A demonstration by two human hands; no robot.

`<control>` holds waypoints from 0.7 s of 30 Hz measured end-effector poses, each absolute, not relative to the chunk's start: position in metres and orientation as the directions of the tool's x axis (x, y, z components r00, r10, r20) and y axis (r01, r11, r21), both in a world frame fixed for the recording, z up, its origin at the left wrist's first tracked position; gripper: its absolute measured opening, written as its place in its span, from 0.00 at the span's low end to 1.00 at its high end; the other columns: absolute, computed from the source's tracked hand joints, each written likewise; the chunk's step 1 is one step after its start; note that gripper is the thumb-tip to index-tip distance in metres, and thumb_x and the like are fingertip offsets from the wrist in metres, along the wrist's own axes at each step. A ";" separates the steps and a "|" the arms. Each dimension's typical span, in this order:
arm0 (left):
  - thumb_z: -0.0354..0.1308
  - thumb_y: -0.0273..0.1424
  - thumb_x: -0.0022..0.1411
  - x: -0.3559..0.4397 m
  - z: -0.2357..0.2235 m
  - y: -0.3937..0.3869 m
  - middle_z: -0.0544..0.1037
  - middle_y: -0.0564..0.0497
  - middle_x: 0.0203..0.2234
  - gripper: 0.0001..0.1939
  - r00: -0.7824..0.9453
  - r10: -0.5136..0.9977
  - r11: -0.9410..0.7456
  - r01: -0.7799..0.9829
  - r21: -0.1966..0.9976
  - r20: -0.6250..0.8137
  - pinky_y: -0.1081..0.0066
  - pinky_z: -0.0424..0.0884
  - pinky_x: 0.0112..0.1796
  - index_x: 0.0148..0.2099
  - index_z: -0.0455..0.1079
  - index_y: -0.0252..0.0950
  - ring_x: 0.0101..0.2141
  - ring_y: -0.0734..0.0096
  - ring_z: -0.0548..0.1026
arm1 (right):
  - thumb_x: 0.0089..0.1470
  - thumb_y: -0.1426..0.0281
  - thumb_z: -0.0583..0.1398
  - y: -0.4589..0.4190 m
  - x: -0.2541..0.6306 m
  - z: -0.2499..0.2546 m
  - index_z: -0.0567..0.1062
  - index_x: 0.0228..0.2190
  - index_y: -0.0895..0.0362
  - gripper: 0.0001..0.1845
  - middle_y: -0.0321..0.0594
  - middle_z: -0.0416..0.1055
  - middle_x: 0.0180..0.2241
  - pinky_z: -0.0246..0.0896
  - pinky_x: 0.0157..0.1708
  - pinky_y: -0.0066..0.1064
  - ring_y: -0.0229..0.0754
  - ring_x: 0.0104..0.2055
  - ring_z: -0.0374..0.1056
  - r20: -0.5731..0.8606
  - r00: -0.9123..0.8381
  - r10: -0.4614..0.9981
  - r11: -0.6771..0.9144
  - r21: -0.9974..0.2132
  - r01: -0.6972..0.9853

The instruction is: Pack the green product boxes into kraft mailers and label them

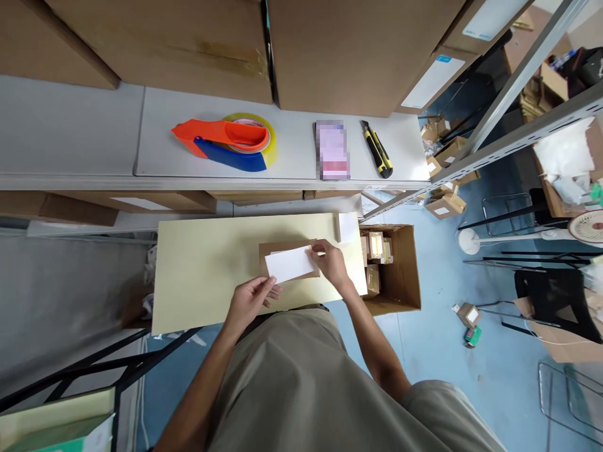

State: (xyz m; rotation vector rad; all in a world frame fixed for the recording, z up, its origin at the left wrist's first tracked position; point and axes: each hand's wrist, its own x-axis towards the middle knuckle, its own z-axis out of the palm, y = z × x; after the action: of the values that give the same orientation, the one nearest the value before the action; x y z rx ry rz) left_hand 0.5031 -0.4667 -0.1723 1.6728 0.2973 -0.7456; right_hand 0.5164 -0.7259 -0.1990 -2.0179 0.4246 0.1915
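A blank white paper slip (289,264) is stretched between my two hands above the pale yellow table. My left hand (253,297) pinches its lower left corner, the other fingers partly spread. At the upper right corner, my right hand (328,263) grips the slip between thumb and fingers. Beneath the slip lies a flat brown cardboard piece (264,251), mostly covered by it. Whether the slip touches the cardboard I cannot tell. A white block, perhaps a stack of slips (347,227), sits at the table's right back edge.
On the grey shelf (160,150) rest an orange and blue tape dispenser (221,139), a phone-like item (332,150) and a yellow-black utility knife (377,149). Right of the table (202,270) stands an open carton (400,270) holding several small boxes. Large cartons (358,50) line the shelf's back.
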 end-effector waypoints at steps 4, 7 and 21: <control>0.69 0.72 0.49 0.505 -0.176 -0.470 0.88 0.44 0.35 0.40 0.822 -0.158 -0.249 0.504 0.827 -0.548 0.62 0.86 0.35 0.37 0.80 0.37 0.36 0.54 0.86 | 0.71 0.68 0.64 -0.699 0.500 -0.185 0.83 0.56 0.52 0.15 0.48 0.80 0.62 0.72 0.68 0.45 0.52 0.65 0.77 -0.104 0.992 -0.073 -0.551 -0.825 -0.127; 0.68 0.71 0.53 0.509 -0.178 -0.472 0.88 0.46 0.35 0.38 0.850 -0.167 -0.295 0.441 0.848 -0.500 0.61 0.86 0.43 0.37 0.82 0.37 0.36 0.55 0.86 | 0.72 0.65 0.65 -0.680 0.487 -0.183 0.86 0.53 0.50 0.12 0.43 0.84 0.56 0.77 0.64 0.41 0.48 0.60 0.81 -0.077 0.989 0.124 -0.384 -0.923 -0.023; 0.65 0.67 0.60 0.529 -0.167 -0.491 0.89 0.41 0.42 0.35 0.854 -0.172 -0.399 0.395 0.827 -0.491 0.57 0.85 0.53 0.44 0.84 0.39 0.46 0.46 0.88 | 0.73 0.63 0.65 -0.679 0.494 -0.193 0.88 0.54 0.47 0.14 0.42 0.85 0.55 0.80 0.62 0.41 0.47 0.57 0.83 -0.095 0.994 0.059 -0.213 -0.974 -0.081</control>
State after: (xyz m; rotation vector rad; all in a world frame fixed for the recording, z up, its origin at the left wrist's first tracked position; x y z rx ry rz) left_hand 0.5290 -0.4906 -0.1666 1.8858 0.1669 -0.6190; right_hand 0.4937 -0.6793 -0.1933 -1.7813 0.0158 0.1280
